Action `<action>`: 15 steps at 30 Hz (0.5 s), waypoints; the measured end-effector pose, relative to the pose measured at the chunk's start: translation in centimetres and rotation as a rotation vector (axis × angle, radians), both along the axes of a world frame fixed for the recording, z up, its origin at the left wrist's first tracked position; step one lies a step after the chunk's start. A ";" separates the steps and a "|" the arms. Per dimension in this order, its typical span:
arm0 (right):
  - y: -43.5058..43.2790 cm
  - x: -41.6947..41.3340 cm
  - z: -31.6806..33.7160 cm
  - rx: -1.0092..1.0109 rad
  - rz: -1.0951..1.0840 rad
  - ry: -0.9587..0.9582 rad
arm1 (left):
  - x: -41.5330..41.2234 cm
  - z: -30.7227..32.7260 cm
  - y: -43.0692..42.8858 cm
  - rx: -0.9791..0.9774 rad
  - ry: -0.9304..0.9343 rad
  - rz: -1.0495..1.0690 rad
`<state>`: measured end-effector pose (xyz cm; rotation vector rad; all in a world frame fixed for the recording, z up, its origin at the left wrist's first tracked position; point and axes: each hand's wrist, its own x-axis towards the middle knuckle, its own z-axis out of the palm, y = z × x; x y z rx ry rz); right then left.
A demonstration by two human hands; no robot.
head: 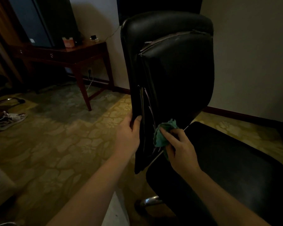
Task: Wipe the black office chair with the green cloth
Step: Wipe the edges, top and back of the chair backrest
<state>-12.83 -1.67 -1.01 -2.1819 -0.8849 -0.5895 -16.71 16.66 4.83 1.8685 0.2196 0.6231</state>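
Black office chair backrest upright | right hand presses green cloth

To your left you see a dark wooden worktop carrying an orange box, with a pair of sneakers on the patterned carpet.

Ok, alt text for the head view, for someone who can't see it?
The right hand presses a green cloth against the lower backrest of a black chair while the left hand grips its edge. A wooden desk stands behind.
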 end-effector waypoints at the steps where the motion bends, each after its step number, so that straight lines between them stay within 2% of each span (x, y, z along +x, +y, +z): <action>1: 0.0 0.2 0.4 0.017 0.002 -0.002 | 0.0 0.0 0.0 0.004 0.003 -0.001; 9: 1.9 2.1 6.1 0.043 -0.009 -0.115 | 0.3 -0.7 0.3 0.038 0.038 0.002; 15: 0.1 0.7 0.4 -0.029 -0.026 -0.042 | 0.2 -1.0 0.1 0.028 0.082 0.005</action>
